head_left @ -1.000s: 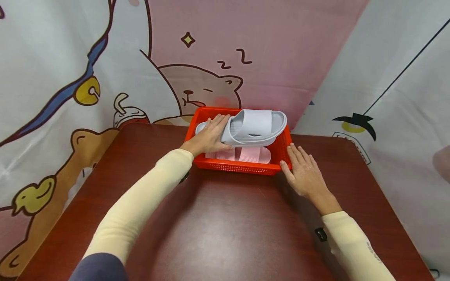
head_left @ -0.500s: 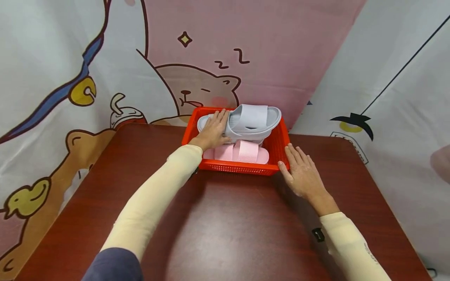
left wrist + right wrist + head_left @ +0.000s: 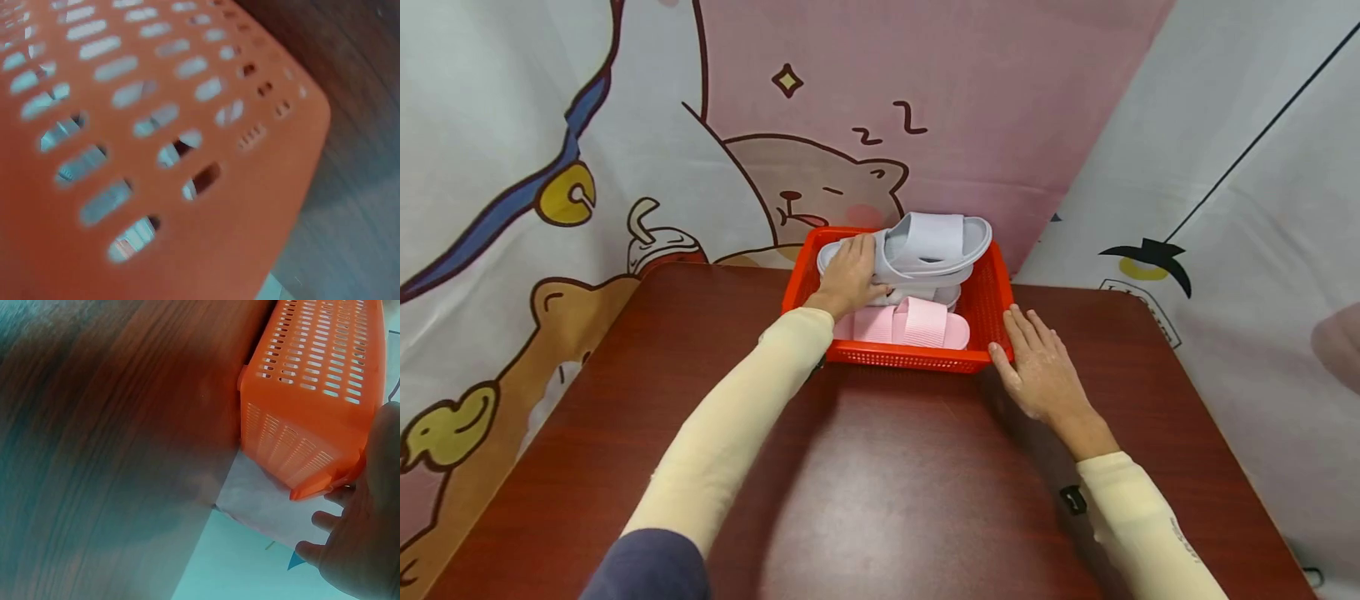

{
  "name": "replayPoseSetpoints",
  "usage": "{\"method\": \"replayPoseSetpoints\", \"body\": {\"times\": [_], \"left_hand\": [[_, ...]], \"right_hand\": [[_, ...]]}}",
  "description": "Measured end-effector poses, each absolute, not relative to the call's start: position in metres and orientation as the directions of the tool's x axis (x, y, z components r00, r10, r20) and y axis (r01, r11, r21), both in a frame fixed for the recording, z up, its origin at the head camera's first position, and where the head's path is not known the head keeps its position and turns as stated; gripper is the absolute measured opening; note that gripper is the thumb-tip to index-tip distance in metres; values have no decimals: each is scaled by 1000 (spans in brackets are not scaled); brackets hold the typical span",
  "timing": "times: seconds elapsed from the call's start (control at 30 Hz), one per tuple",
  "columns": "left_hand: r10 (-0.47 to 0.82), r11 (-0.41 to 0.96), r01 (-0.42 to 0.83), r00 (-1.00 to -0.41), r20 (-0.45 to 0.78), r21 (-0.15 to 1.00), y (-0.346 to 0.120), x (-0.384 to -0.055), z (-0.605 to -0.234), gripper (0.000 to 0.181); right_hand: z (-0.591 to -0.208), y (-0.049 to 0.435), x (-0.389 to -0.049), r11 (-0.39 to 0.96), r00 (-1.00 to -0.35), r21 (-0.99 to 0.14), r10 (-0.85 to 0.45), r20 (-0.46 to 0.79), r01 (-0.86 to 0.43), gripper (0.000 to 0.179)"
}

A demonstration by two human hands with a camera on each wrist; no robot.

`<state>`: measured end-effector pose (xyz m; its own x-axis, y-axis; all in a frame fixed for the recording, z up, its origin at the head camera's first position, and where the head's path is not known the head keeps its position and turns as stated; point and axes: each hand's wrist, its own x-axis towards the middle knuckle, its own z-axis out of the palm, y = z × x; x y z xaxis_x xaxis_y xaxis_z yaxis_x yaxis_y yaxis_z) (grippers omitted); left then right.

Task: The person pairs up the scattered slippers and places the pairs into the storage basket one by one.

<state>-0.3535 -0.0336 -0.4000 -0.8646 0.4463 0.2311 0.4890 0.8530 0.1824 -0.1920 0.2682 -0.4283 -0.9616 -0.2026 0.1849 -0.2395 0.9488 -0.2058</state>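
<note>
A red plastic basket [image 3: 910, 357] with slotted walls stands at the far side of the table. Inside, a light grey slipper [image 3: 934, 237] lies on top of more grey footwear [image 3: 951, 296] toward the back. My left hand [image 3: 847, 271] holds this upper slipper near its left end, thumb on the near side; part of the grip is hidden. Pink slippers [image 3: 922, 323] lie along the basket's near side. My right hand [image 3: 1041, 367] rests against the basket's right front corner with its fingers straight. In the left wrist view only the basket wall [image 3: 206, 206] shows.
The brown wooden table [image 3: 880, 483] extends in front of the basket. Behind it hangs a cloth [image 3: 1000, 100] printed with cartoon animals, close to the table's back edge.
My left hand has moved the upper grey slipper toward the back of the basket and lowered it, so more of the pink slippers shows. My right hand stays at the corner.
</note>
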Motion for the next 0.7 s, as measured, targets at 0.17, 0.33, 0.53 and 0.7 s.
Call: {"method": "replayPoseSetpoints", "body": {"times": [0.17,0.33,0.53,0.7], "left_hand": [[426,879,452,-887,178,150,-31,-351,-404,79],[449,870,466,-884,133,160,-37,-348,-403,79],[465,869,476,-879,105,139,-53,-343,-399,77],[458,874,463,-886,67,147,-62,-335,-396,78]], "right_hand": [[-429,268,-192,947,-961,-210,-206,185,-244,72],[-429,267,-193,945,-964,-225,-201,176,-238,72],[-432,264,-195,938,-957,-229,-216,196,-259,72],[-436,265,-192,925,-949,-262,-216,231,-275,71]]}}
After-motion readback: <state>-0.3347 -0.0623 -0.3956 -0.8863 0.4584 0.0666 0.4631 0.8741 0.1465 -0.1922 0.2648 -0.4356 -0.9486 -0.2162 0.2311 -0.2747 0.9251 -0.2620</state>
